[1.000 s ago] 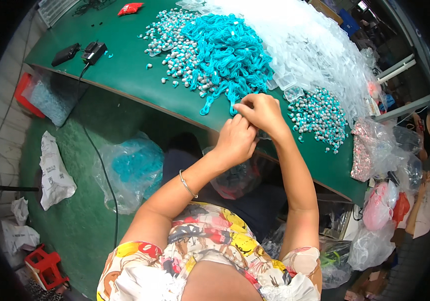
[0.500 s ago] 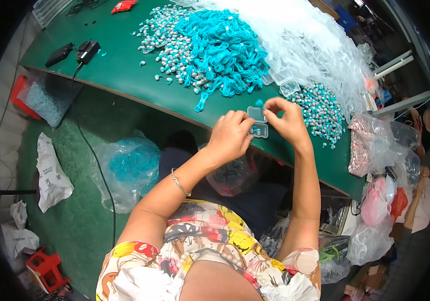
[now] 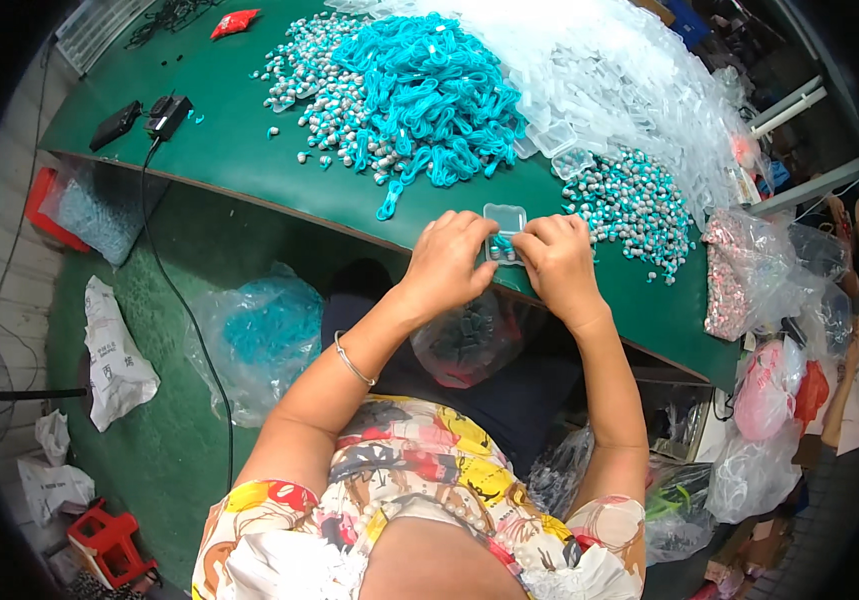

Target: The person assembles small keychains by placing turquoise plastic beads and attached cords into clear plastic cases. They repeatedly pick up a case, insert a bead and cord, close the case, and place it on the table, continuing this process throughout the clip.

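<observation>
A small clear plastic box (image 3: 505,217) with its hinged lid raised lies at the near edge of the green table (image 3: 249,185). My left hand (image 3: 449,258) grips the box from its left side. The fingers of my right hand (image 3: 559,265) are closed together at the box's right side, reaching into its opening. Inside the box sit small teal and grey pieces (image 3: 500,243), partly hidden by my fingers. What my right fingertips hold, if anything, is hidden.
Beyond my hands lie a heap of teal cord bundles (image 3: 434,95), two piles of teal and grey plugs (image 3: 634,210) and a large mound of clear boxes (image 3: 614,85). A black adapter (image 3: 167,115) with a cable rests at left. A bag of pink pieces (image 3: 724,275) hangs at right.
My right hand has moved down and left from above the box, bringing a small teal piece to its opening. My left hand still holds the box, which has shifted slightly left.
</observation>
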Demonstrator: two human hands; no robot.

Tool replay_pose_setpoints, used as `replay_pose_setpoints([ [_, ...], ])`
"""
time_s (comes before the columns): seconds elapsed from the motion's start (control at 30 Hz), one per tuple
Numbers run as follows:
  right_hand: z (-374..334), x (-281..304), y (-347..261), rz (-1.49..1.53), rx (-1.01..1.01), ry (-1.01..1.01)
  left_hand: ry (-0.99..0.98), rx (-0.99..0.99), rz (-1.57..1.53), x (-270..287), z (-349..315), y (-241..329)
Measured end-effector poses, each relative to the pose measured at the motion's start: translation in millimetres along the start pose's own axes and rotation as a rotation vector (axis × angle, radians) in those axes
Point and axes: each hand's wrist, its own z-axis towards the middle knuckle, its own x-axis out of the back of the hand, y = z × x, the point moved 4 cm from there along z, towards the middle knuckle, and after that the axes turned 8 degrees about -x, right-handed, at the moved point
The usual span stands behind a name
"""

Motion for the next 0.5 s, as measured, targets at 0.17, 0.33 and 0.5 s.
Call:
replay_pose_setpoints([
  [0.17,2.0,1.9,4.9,0.067,-0.055,-0.043,0.023,-0.021,0.024,0.3,-0.3,2.9],
  [0.33,13.2,-8.6,25.1,-0.048,-0.186,-0.058,0.027,-0.021,0.037,-0.3,1.0,4.9],
  [0.5,14.5,-9.4,35.8,0.250,-0.305,-0.149,0.026,-0.041,0.026,1.2,-1.7,4.4],
])
